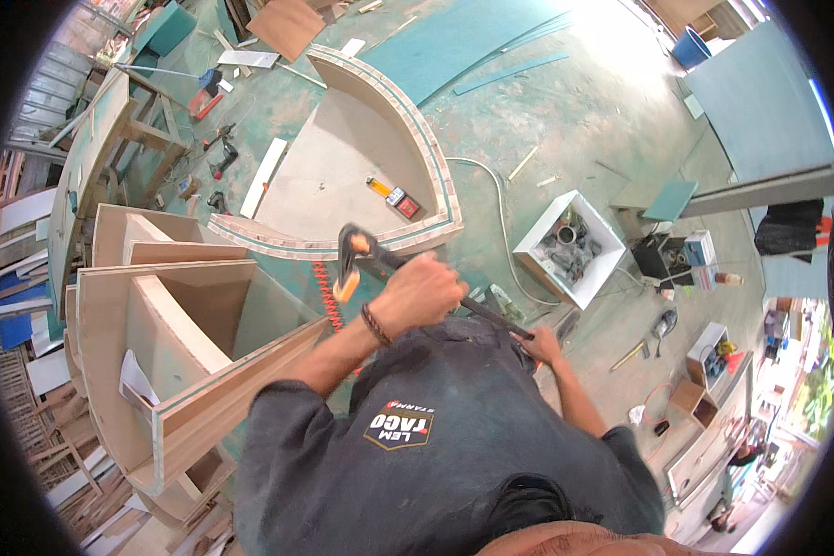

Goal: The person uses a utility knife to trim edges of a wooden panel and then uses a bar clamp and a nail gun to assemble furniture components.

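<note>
Left hand: the left hand [420, 292] is clenched round the black bar of an orange and black bar clamp [361, 264], just behind its orange jaw head, wrist turned so the head points away from the body.
Right hand: the right hand [539, 345] grips the far end of the same bar, low by the hip; its fingers are wrapped round the bar or handle, though the exact hold is partly hidden.
Clamp: it hangs in the air between both hands, slanting from upper left to lower right, above the green floor [565, 120] and touching no workpiece.
Nearest work: a curved plywood cabinet section [380, 139] lies flat on the floor just beyond the clamp head, its layered front edge nearest the jaw; a second cabinet shell [185, 343] stands at the person's left.
On the panel: a yellow and red hand tool [394, 196] lies on the flat panel, near the front edge.
Doing it well: as I judge it, keep one hand steady near the head and let the other work the sliding end, so the bar stays straight and does not twist.
Watch for: the orange coiled hose [324, 292] under the clamp and the white box of fittings [570, 248] to the right could snag a swinging bar.
</note>
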